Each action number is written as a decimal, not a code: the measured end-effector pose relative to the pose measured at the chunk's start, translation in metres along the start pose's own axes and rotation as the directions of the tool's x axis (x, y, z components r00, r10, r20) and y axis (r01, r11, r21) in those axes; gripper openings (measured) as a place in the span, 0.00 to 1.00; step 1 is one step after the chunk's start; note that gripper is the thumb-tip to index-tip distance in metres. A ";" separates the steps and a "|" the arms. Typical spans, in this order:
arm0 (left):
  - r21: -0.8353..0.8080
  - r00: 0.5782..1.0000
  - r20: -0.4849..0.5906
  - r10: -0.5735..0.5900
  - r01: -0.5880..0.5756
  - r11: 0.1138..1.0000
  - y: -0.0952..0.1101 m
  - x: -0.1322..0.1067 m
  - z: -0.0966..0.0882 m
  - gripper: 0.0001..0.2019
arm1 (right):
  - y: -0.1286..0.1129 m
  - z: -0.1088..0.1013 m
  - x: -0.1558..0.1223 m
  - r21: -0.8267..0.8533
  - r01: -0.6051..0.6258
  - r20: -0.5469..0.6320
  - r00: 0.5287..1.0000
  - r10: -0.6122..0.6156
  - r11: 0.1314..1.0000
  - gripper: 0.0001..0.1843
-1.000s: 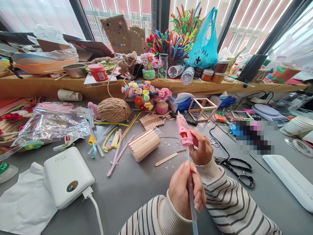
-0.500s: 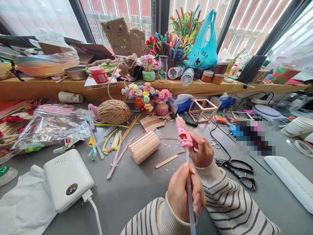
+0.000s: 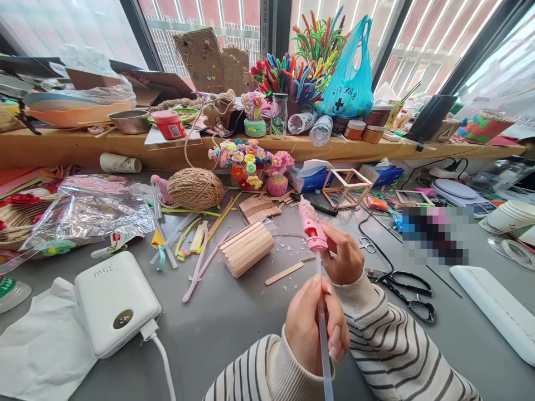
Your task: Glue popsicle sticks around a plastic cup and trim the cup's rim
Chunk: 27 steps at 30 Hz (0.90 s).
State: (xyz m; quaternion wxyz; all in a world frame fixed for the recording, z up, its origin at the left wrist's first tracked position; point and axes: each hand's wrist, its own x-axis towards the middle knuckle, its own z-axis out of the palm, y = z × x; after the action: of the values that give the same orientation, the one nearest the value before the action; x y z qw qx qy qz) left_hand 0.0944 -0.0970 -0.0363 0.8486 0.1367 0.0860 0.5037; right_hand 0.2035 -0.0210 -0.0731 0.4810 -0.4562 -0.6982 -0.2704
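My right hand (image 3: 343, 253) is closed around the handle of a pink hot glue gun (image 3: 313, 229), its nozzle pointing up and away from me. A long translucent glue stick (image 3: 324, 348) runs from the gun's back end down towards me. My left hand (image 3: 315, 323) pinches that stick a short way behind the gun. Left of the gun, a bundle of wooden craft sticks (image 3: 246, 249) lies on its side, its sticks set side by side. One loose craft stick (image 3: 285, 273) rests between the bundle and my hands, among white scraps.
Black scissors (image 3: 412, 289) and a cable lie to my right. A white power bank (image 3: 117, 303) with a plugged-in cord sits on the left. Beyond are a twine ball (image 3: 195, 189), a wooden stick frame (image 3: 346, 188) and crochet-like flowers (image 3: 279, 167) below a crowded shelf (image 3: 159, 150).
Both hands and the glue gun have shifted very slightly left in view. The grip on gun and glue stick is the same. The power bank's lit digits no longer show.
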 end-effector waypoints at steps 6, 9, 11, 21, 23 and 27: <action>0.006 1.000 -0.010 0.009 -0.009 1.000 0.001 0.001 -0.001 0.19 | -0.001 -0.001 0.001 -0.019 -0.004 0.018 1.000 0.004 1.000 0.18; 0.014 1.000 -0.008 0.015 -0.015 1.000 0.001 0.001 -0.002 0.19 | -0.001 -0.001 0.000 -0.040 -0.004 0.032 0.999 0.006 0.999 0.17; 0.015 1.000 0.003 0.023 -0.023 1.000 0.000 0.001 -0.003 0.19 | -0.001 -0.001 0.000 -0.045 -0.004 0.030 1.000 0.005 0.999 0.17; 0.033 0.999 -0.025 0.021 -0.020 0.999 0.002 0.000 -0.003 0.17 | -0.003 -0.002 0.003 -0.017 0.007 0.025 1.000 -0.007 1.000 0.18; 0.044 0.999 -0.032 0.021 -0.020 0.999 0.001 0.000 -0.003 0.16 | -0.002 -0.002 0.002 -0.007 0.005 0.024 1.000 -0.004 1.000 0.19; 0.154 0.997 -0.068 0.041 -0.030 0.988 -0.009 0.001 -0.005 0.13 | -0.002 -0.001 0.001 0.000 0.015 0.052 0.999 -0.015 1.000 0.18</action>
State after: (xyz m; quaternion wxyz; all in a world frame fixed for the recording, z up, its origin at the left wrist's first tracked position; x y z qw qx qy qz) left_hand 0.1013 -0.0996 -0.0439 0.8229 0.1849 0.1519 0.5153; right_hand 0.2022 -0.0221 -0.0721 0.4604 -0.4579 -0.7138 -0.2624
